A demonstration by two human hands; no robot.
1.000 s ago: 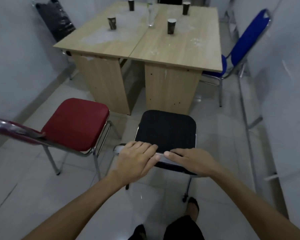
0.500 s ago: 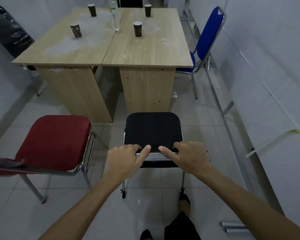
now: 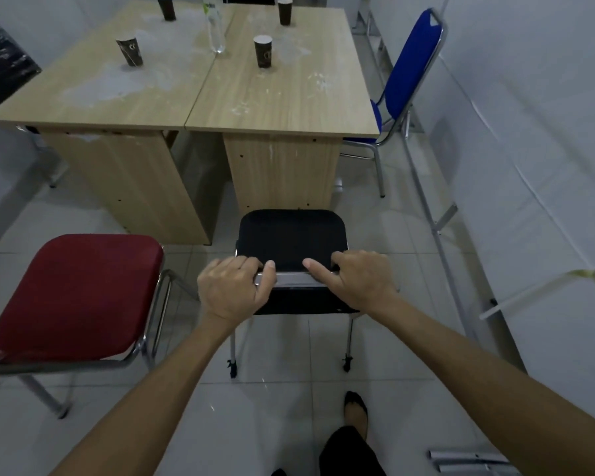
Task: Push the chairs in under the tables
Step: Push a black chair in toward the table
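Note:
A black chair (image 3: 291, 235) with a chrome frame stands in front of me, its seat's far edge close to the end panel of the right wooden table (image 3: 282, 94). My left hand (image 3: 232, 286) and my right hand (image 3: 356, 281) both grip the top rail of its backrest. A red chair (image 3: 79, 293) stands to the left, away from the left wooden table (image 3: 93, 101). A blue chair (image 3: 409, 70) sits at the right table's side, its seat partly under the top.
Several dark paper cups (image 3: 263, 51) and a clear plastic bottle (image 3: 215, 27) stand on the tables. White walls close in on both sides. Metal rods (image 3: 437, 221) lean along the right wall. A black wrapped chair (image 3: 0, 70) is at far left. My foot (image 3: 356, 412) is on the tiled floor.
The black chair has moved forward toward the right table with both hands on its backrest. The view has swung so the tables sit squarely ahead.

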